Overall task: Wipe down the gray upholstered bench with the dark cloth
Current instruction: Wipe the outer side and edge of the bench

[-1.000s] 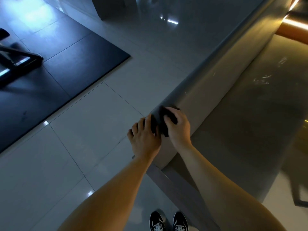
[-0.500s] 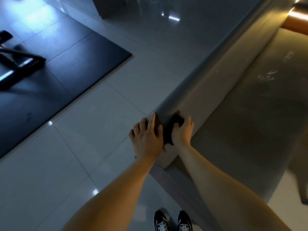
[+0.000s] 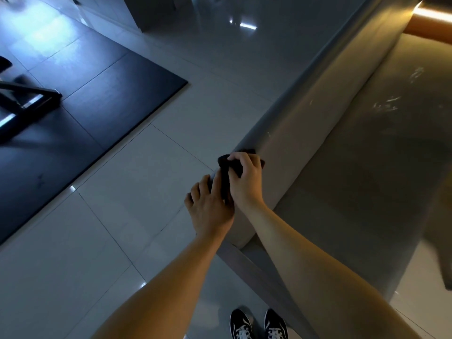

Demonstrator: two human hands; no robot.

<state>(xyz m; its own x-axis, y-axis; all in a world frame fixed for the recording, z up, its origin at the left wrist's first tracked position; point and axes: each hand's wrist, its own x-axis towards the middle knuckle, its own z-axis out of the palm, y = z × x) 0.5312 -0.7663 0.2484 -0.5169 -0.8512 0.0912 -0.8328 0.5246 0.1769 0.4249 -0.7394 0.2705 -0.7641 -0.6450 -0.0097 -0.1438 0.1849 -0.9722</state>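
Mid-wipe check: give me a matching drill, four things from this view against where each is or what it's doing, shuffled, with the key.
Things:
1. right hand
2. left hand
3. mat
4. shoes

States:
A. side by side at the bottom edge of the view
B. grips the cloth on the bench's rounded edge
C. black, flat on the floor, off to the left
D. fingers straight, resting on the bench beside the cloth

Pairs: 1-B, 2-D, 3-C, 4-A

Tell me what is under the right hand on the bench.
The dark cloth, bunched on the rounded edge of the gray bench; the right hand grips it. The cloth and bench beneath the palm are covered.
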